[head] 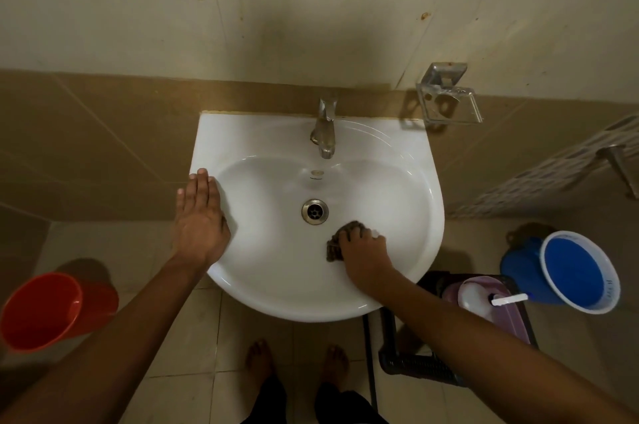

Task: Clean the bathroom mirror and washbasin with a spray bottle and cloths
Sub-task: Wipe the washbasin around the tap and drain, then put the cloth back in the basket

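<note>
Washbasin, white and wall-mounted, fills the centre of the head view, with its tap at 12 o'clock and its drain near the middle of the bowl. Your right hand is clenched around a dark cloth and presses it onto the bowl floor at about 4 o'clock from the drain, close beside it. Your left hand holds nothing: it lies flat, fingers extended, on the rim at 9 o'clock, apparently bracing you. The step in hand looks like wiping the bowl interior; the next move probably calls for sweeping the cloth around the drain and up the bowl walls toward the tap, then over the rim. Open room lies across the bowl from 10 to 2 o'clock, bounded by the tap base and the wall edge behind. Outside the basin, a soap dish hangs on the wall at 2 o'clock, a blue bucket and a spray bottle in a dark basket sit at 4 o'clock, and a red bucket stands at 8 o'clock. No mirror appears in this view.
</note>
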Demonstrator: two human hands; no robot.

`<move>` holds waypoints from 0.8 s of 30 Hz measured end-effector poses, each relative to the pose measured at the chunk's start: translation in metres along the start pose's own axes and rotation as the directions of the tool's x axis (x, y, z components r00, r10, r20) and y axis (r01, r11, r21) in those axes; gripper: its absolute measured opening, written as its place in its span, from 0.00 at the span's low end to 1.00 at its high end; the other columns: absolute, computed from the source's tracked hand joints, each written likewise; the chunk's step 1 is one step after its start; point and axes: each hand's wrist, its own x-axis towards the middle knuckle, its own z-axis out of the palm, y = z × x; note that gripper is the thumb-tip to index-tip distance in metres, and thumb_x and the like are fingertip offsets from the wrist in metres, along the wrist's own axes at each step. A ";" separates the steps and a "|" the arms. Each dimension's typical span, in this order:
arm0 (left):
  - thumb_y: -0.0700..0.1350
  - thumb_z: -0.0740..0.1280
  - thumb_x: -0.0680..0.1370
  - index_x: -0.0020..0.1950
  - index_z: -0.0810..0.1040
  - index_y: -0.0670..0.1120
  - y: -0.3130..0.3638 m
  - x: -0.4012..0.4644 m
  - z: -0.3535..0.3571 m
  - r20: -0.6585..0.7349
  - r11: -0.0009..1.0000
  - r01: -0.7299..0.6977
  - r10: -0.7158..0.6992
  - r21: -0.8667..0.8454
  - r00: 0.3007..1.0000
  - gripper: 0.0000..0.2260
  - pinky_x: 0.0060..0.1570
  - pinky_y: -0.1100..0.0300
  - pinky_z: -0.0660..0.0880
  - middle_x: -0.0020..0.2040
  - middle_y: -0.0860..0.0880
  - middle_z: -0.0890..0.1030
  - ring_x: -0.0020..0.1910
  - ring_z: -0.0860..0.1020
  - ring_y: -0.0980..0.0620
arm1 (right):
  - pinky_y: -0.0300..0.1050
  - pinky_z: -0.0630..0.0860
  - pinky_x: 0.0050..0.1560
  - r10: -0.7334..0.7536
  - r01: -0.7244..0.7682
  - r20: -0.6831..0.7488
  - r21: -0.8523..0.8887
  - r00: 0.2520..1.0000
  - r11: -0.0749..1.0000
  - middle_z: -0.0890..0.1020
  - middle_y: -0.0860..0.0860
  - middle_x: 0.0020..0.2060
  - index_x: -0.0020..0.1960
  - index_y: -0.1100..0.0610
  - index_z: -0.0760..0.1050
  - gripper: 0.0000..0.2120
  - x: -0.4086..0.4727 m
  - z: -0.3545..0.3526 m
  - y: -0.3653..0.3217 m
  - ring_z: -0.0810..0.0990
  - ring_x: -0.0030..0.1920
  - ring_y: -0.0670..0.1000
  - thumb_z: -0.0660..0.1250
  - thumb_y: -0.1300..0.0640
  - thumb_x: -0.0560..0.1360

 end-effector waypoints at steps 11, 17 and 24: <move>0.40 0.62 0.80 0.77 0.55 0.34 0.018 -0.016 -0.019 0.030 0.950 -0.035 0.047 -0.312 0.998 0.28 0.76 0.46 0.47 0.78 0.36 0.55 0.78 0.53 0.39 | 0.48 0.73 0.54 -0.371 -0.141 0.292 0.913 0.882 0.384 0.79 0.60 0.60 0.63 0.61 0.76 0.14 -0.013 -0.077 -0.051 0.77 0.54 0.55 0.62 0.54 0.82; 0.50 0.58 0.83 0.68 0.75 0.49 0.059 -0.041 -0.052 0.236 0.551 0.173 0.044 -0.816 0.971 0.15 0.71 0.57 0.61 0.68 0.50 0.75 0.71 0.69 0.49 | 0.54 0.74 0.65 -0.323 -0.421 0.269 0.571 0.907 -0.705 0.79 0.60 0.65 0.68 0.59 0.76 0.25 -0.036 -0.077 -0.044 0.78 0.62 0.58 0.67 0.44 0.78; 0.60 0.56 0.80 0.67 0.76 0.45 0.116 -0.043 -0.068 0.484 -0.112 0.546 0.343 -0.830 0.805 0.25 0.61 0.41 0.74 0.63 0.41 0.80 0.62 0.78 0.40 | 0.52 0.71 0.67 -0.134 -0.162 0.093 0.459 0.987 -0.874 0.81 0.58 0.58 0.59 0.60 0.80 0.20 -0.068 -0.082 -0.024 0.80 0.59 0.57 0.71 0.47 0.74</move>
